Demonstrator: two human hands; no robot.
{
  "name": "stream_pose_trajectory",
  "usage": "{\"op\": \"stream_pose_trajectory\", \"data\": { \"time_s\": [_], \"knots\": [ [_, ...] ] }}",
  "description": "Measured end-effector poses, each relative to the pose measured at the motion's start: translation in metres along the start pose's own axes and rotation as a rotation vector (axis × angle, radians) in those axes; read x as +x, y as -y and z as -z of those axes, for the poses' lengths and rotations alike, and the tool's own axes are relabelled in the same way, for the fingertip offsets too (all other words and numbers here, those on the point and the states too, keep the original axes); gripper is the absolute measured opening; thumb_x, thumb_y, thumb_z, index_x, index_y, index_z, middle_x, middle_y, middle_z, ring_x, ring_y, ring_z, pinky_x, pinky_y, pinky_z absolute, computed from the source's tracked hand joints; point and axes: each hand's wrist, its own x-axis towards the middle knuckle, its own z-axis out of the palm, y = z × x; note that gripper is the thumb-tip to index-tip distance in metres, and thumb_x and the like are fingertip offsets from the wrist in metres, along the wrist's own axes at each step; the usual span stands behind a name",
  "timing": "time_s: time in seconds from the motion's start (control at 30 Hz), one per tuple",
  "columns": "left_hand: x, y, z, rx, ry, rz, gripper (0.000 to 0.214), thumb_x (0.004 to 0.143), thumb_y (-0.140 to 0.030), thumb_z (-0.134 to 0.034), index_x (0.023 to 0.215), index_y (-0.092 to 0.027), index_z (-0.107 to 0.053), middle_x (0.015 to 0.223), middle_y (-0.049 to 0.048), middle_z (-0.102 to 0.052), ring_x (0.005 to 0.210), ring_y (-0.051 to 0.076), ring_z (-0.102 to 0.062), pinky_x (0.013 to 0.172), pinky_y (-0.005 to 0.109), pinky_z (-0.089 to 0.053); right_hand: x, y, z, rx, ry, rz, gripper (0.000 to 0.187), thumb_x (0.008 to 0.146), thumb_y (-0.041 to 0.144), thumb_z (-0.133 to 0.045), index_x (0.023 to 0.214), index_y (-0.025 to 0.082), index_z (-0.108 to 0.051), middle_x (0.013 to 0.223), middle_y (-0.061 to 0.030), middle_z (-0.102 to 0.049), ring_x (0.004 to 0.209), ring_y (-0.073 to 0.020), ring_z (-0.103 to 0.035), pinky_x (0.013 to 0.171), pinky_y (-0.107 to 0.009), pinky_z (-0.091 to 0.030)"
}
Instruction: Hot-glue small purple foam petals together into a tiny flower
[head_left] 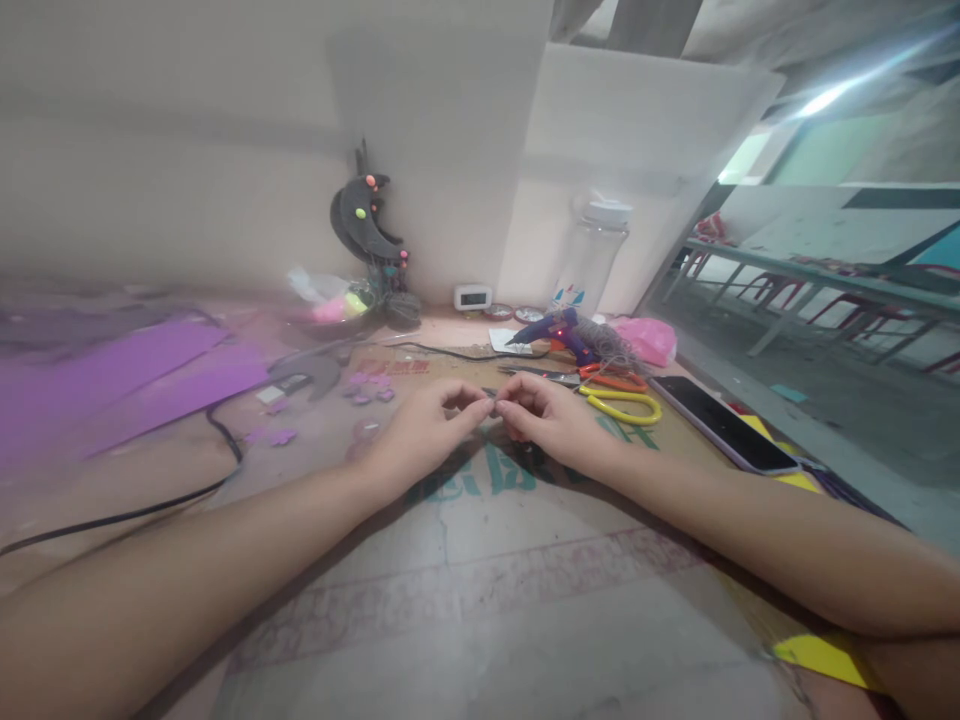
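Observation:
My left hand [427,425] and my right hand [544,415] meet fingertip to fingertip over a cardboard sheet [480,540] on the table. Both are pinched closed on a tiny piece between them, too small to name. Small purple flower cut-outs [367,388] lie just left of my left hand. Yellow-handled scissors [626,402] and orange-handled scissors [615,378] rest right of my right hand. A blue glue gun [555,330] stands behind them with a red light on.
Purple foam sheets [120,385] and a black cable [225,440] lie at left. A phone [724,425] lies at right, a pink bag [645,340] and clear bottle [596,255] behind. A black moon decoration [367,225] and small clock [472,297] stand by the wall.

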Motion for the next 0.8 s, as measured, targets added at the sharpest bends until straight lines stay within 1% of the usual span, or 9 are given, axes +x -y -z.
{"op": "stream_pose_trajectory", "data": {
  "time_s": [0.1,0.23,0.37,0.47,0.57,0.67,0.8],
  "knots": [
    [0.0006,0.0000,0.0006,0.006,0.008,-0.015,0.024,0.084,-0.040,-0.053,0.083,-0.022,-0.068,0.085,0.0040,-0.071,0.082,0.022,-0.062,0.075,0.031,-0.046,-0.0007,0.0009,0.0000,0.014,0.010,0.000,0.018,0.084,0.036,-0.056,0.084,0.019,-0.052,0.060,0.0048,-0.051,0.052,-0.0091,-0.049,0.049,-0.022,-0.039],
    [0.0007,-0.0012,0.0011,0.035,-0.012,-0.043,0.023,0.086,-0.038,-0.052,0.081,-0.022,-0.067,0.082,0.0029,-0.070,0.077,0.020,-0.062,0.072,0.030,-0.045,-0.0012,0.0005,0.0008,0.045,0.023,0.011,0.020,0.086,0.038,-0.055,0.087,0.018,-0.052,0.060,0.0047,-0.050,0.052,-0.0092,-0.049,0.050,-0.022,-0.041],
    [0.0005,-0.0002,0.0005,0.036,-0.016,-0.054,0.024,0.087,-0.038,-0.051,0.082,-0.022,-0.067,0.081,0.0025,-0.070,0.077,0.019,-0.062,0.070,0.029,-0.045,-0.0003,-0.0004,0.0009,0.027,0.013,0.004,0.019,0.084,0.037,-0.055,0.086,0.018,-0.053,0.061,0.0047,-0.050,0.053,-0.0096,-0.049,0.050,-0.023,-0.040],
    [0.0012,0.0025,0.0003,0.039,-0.020,-0.055,0.025,0.088,-0.037,-0.049,0.083,-0.022,-0.068,0.083,0.0026,-0.070,0.080,0.019,-0.062,0.073,0.029,-0.045,0.0000,-0.0008,0.0004,0.007,-0.004,0.003,0.016,0.085,0.035,-0.055,0.084,0.018,-0.053,0.061,0.0044,-0.051,0.052,-0.0095,-0.049,0.050,-0.022,-0.040],
    [0.0030,0.0057,0.0002,0.031,-0.038,-0.043,0.026,0.090,-0.037,-0.046,0.090,-0.023,-0.068,0.093,0.0036,-0.071,0.089,0.021,-0.062,0.081,0.031,-0.044,-0.0004,-0.0013,0.0000,-0.003,-0.017,0.013,0.015,0.085,0.034,-0.054,0.083,0.019,-0.052,0.061,0.0044,-0.051,0.052,-0.0094,-0.049,0.050,-0.022,-0.040],
    [0.0043,0.0070,-0.0001,0.004,-0.057,-0.030,0.029,0.091,-0.039,-0.044,0.096,-0.022,-0.067,0.095,0.0042,-0.070,0.091,0.021,-0.062,0.081,0.032,-0.045,-0.0008,-0.0022,0.0002,-0.010,-0.014,0.027,0.015,0.086,0.033,-0.054,0.083,0.019,-0.053,0.060,0.0044,-0.051,0.052,-0.0094,-0.049,0.050,-0.022,-0.040],
    [0.0031,0.0044,-0.0006,-0.009,-0.036,-0.028,0.029,0.090,-0.042,-0.047,0.087,-0.020,-0.066,0.088,0.0041,-0.069,0.084,0.020,-0.061,0.075,0.029,-0.045,-0.0009,-0.0031,0.0006,-0.045,-0.023,0.036,0.015,0.086,0.033,-0.054,0.085,0.019,-0.054,0.061,0.0040,-0.052,0.053,-0.0095,-0.049,0.051,-0.022,-0.040]
  ]
}}
